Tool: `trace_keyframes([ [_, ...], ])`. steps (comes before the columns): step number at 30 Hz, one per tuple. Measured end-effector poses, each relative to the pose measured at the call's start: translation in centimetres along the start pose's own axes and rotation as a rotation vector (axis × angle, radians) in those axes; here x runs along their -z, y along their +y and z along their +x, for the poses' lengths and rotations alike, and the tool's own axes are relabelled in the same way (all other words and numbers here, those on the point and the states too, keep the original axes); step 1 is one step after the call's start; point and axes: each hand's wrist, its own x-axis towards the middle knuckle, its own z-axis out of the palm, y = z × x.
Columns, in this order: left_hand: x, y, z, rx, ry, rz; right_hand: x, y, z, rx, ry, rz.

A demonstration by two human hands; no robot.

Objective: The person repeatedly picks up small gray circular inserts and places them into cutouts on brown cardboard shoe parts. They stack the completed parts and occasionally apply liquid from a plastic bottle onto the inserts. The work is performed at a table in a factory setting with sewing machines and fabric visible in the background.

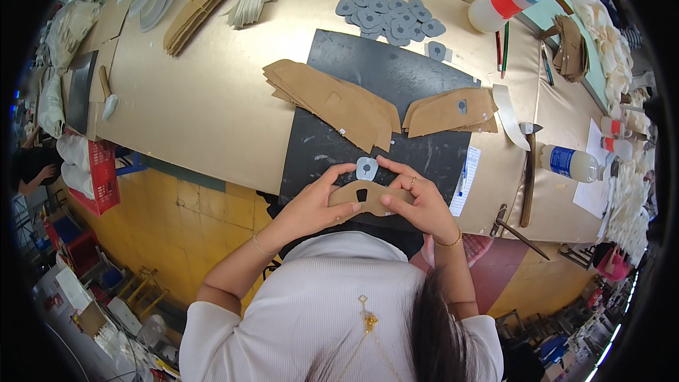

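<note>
Close to my body, at the near edge of the black mat [311, 148], both hands hold a curved tan piece [344, 197] with a dark cut-out in its middle. My left hand [318, 198] grips one end, thumb on top; my right hand [417, 198] grips the other end the same way. A small grey patch [366, 168] with a dark dot lies just beyond the cut-out, between my two index fingertips. Whether the fingertips touch it is hard to tell. Farther out, a fanned stack of brown pieces [339, 102] lies left of a smaller brown stack [445, 112] carrying one grey patch.
A pile of grey patches [389, 15] lies beyond the mat. To the right are a hammer [529, 177], a second hammer [513, 230], a clear bottle [571, 163], a red-banded squeeze bottle [498, 8] and pencils [504, 49]. A red crate [102, 177] stands left of the table.
</note>
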Motion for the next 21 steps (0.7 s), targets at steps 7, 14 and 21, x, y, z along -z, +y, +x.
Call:
trace_keyframes([
  [7, 0.2, 0.6, -0.3, -0.015, 0.095, 0.038, 0.1, 0.7, -0.3, 0.052, 0.111, -0.043],
  [14, 1.4, 1.6, 1.3, -0.134, 0.305, 0.089, -0.7, 0.6, 0.1, -0.180, 0.279, 0.061],
  [21, 1.3, 0.6, 2.5, -0.223, 0.374, 0.212, -1.3, -0.1, 0.4, -0.180, 0.376, -0.101],
])
